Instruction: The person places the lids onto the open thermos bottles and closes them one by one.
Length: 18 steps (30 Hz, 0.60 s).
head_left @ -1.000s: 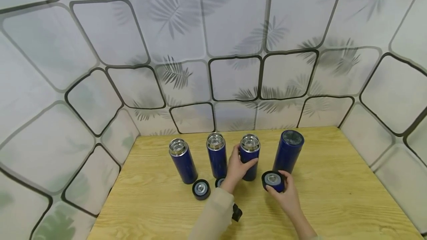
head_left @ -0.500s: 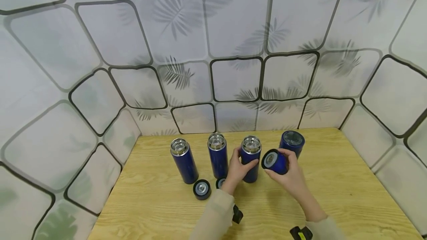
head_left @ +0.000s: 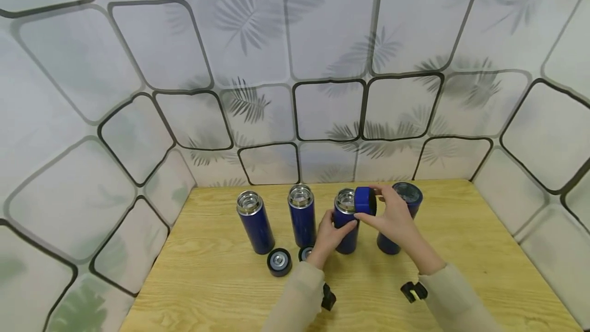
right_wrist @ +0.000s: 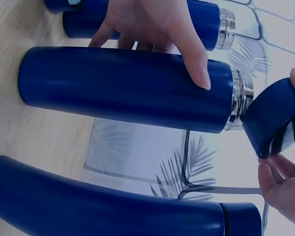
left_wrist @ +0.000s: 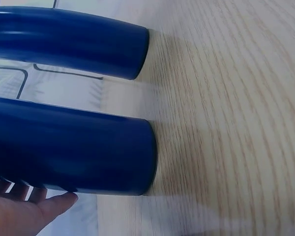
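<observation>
Around the body of an uncapped blue vacuum flask (head_left: 348, 243), my left hand (head_left: 328, 238) holds on, thumb across the front. The flask stands upright with its steel neck bare. My right hand (head_left: 395, 219) pinches a blue screw lid (head_left: 364, 201) between thumb and fingers. In the right wrist view that lid (right_wrist: 274, 117) is tilted sideways, its edge right at the steel mouth. The left wrist view shows the flask's lower body (left_wrist: 73, 147) with fingertips along it.
Two more uncapped flasks, the left one (head_left: 256, 227) and the middle one (head_left: 301, 222), stand left of my hands. One lid (head_left: 279, 262) lies inside up; another (head_left: 306, 254) is partly behind my left wrist. A capped flask (head_left: 388, 242) stands right, behind my right hand. Patterned walls enclose the wooden table (head_left: 207, 291).
My right hand has lifted the lid from low over the table, up and leftward to the flask's mouth, turning it from inside up onto its side. My left hand keeps its hold.
</observation>
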{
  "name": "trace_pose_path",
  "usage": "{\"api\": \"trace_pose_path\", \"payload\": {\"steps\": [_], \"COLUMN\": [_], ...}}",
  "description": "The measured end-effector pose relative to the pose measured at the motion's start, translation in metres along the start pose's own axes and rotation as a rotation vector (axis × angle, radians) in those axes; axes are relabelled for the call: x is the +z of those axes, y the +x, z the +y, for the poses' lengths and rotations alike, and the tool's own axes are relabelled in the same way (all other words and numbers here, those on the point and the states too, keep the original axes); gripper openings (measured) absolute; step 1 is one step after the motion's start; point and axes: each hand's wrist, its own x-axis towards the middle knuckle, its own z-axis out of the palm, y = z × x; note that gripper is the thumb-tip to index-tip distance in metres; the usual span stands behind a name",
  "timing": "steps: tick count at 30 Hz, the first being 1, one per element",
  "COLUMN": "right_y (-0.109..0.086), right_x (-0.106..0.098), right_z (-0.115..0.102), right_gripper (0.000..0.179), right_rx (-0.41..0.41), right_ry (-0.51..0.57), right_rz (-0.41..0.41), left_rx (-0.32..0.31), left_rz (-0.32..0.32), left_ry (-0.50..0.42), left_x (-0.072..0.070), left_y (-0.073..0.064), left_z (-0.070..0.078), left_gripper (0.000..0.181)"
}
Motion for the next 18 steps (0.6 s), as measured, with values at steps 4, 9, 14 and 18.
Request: {"api": "trace_pose_path", "payload": {"steps": [4, 9, 14, 18], "right_y": [0.01, 0.018, 0.024, 0.027], "right_x": [0.006, 0.013, 0.016, 0.018], "right_z": [0.003, 0.002, -0.004, -0.006], "right_gripper": [0.062, 0.063, 0.063, 0.063], "right_rx": [-0.058, -0.051, -0.018, 0.007], "right_ry": [-0.044, -0.064, -0.067, -0.069], "right_rz": [-0.02, -0.062, -0.089, -0.115], "left_rx": [-0.003, -0.002, 0.001, 0.0], "left_rz": [-0.024, -0.031, -0.037, -0.035], "left_ry": [0.0, 0.009, 0.015, 0.029], "left_x": [-0.001, -0.001, -0.001, -0.002], "left_y": [0.0, 0.001, 0.001, 0.001], "left_z": [0.0, 0.002, 0.004, 0.002], "left_gripper": [0.054, 0.056, 0.055, 0.055]}}
